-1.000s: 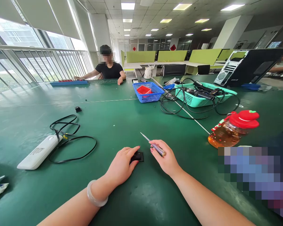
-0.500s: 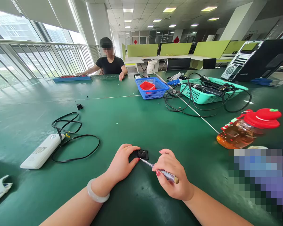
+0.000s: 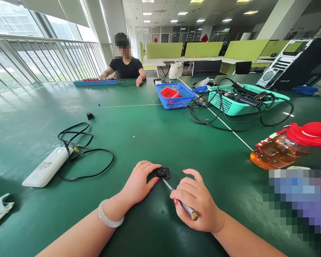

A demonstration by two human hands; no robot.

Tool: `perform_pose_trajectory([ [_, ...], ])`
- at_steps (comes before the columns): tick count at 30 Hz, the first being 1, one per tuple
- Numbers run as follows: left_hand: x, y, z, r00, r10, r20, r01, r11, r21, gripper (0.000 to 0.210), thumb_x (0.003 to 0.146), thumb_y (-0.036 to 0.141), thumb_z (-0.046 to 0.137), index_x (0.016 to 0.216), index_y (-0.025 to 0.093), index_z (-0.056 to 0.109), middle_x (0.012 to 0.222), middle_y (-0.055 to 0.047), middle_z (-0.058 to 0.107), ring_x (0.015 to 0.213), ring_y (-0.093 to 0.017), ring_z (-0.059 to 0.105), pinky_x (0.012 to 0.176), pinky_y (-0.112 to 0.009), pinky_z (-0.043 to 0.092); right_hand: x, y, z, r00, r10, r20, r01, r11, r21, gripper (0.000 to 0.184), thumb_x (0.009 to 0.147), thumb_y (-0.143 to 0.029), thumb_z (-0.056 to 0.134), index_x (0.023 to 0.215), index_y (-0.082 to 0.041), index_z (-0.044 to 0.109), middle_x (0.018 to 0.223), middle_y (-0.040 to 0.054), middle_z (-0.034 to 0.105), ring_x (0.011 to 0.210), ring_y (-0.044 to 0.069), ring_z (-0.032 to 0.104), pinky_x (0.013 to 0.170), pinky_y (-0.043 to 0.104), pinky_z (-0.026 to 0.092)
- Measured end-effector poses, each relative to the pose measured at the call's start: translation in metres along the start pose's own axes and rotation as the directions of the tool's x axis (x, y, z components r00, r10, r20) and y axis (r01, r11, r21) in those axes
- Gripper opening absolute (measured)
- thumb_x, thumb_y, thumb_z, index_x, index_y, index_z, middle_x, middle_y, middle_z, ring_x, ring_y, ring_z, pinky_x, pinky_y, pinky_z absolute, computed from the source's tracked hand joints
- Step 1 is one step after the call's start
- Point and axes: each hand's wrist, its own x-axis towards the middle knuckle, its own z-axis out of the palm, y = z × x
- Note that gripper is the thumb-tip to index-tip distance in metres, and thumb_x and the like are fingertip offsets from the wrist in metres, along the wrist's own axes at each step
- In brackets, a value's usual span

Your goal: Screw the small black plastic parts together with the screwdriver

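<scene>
At the centre of the clock, twelve pointing away from the wearer, a small black part point(image 3: 164, 173) lies on the green table point(image 3: 149, 232). Left hand point(image 3: 141, 180), nine o'clock: thumb and fingertips close together on the part's left edge; firmness of hold cannot be told. Right hand point(image 3: 199, 203), four o'clock: closed pen-fashion round a thin screwdriver point(image 3: 187, 210), whose tip reaches the part's near edge at six o'clock; contact or slight gap, cannot tell.

Handling notes (judgement): tip sits very near the left thumb, so a slip could nick it; better to draw the thumb back towards eight and press away from it. Small, light pressure; part braced flat against the table; tool held near its shaft for control.

Further out: white power bank point(image 3: 46, 167) at nine, blue basket point(image 3: 176, 103) at twelve, teal basket point(image 3: 230, 107) between one and two, drink bottle point(image 3: 283, 148) just short of three.
</scene>
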Motion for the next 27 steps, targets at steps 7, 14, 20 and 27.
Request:
perform_pose_trajectory([
  [7, 0.000, 0.002, -0.001, 1.000, 0.000, 0.005, 0.000, 1.000, 0.006, 0.036, 0.085, 0.021, 0.061, 0.120, 0.028, 0.062, 0.113, -0.004, 0.068, 0.114, -0.025, 0.056, 0.102, -0.046, 0.047, 0.000, -0.007, -0.002, 0.994, -0.024, 0.105, 0.034, 0.995, -0.096, 0.018, 0.078, -0.010, 0.050, 0.086, -0.025, 0.057, 0.064, -0.0041, 0.059, 0.061, 0.014, 0.053, 0.100, 0.048, 0.035],
  [14, 0.000, -0.001, 0.000, 1.000, -0.021, 0.003, 0.021, 1.000, 0.008, 0.040, 0.083, 0.016, 0.062, 0.121, 0.025, 0.060, 0.117, -0.005, 0.067, 0.116, -0.024, 0.054, 0.105, -0.044, 0.045, -0.001, -0.011, 0.005, 0.973, 0.000, 0.233, 0.033, 0.990, -0.139, 0.012, 0.083, -0.014, 0.053, 0.085, -0.023, 0.060, 0.068, -0.0012, 0.060, 0.066, 0.015, 0.053, 0.106, 0.052, 0.030],
  [20, 0.000, 0.000, 0.001, 0.999, -0.043, -0.025, 0.044, 0.999, 0.025, 0.042, 0.081, 0.016, 0.063, 0.122, 0.024, 0.060, 0.117, -0.006, 0.065, 0.116, -0.026, 0.053, 0.105, -0.047, 0.044, -0.002, -0.006, 0.004, 0.973, -0.010, 0.232, 0.039, 0.991, -0.124, 0.012, 0.085, -0.015, 0.054, 0.090, -0.022, 0.062, 0.072, -0.0012, 0.064, 0.071, 0.016, 0.056, 0.107, 0.052, 0.027],
  [27, -0.001, 0.000, 0.002, 0.997, -0.067, -0.044, 0.069, 0.996, 0.056, 0.039, 0.080, 0.022, 0.065, 0.119, 0.022, 0.061, 0.112, -0.007, 0.066, 0.114, -0.027, 0.053, 0.104, -0.047, 0.043, -0.005, 0.002, 0.005, 0.995, 0.043, 0.090, -0.041, 0.999, -0.032, 0.012, 0.088, -0.015, 0.054, 0.092, -0.024, 0.061, 0.072, -0.0029, 0.065, 0.067, 0.013, 0.058, 0.103, 0.047, 0.033],
])
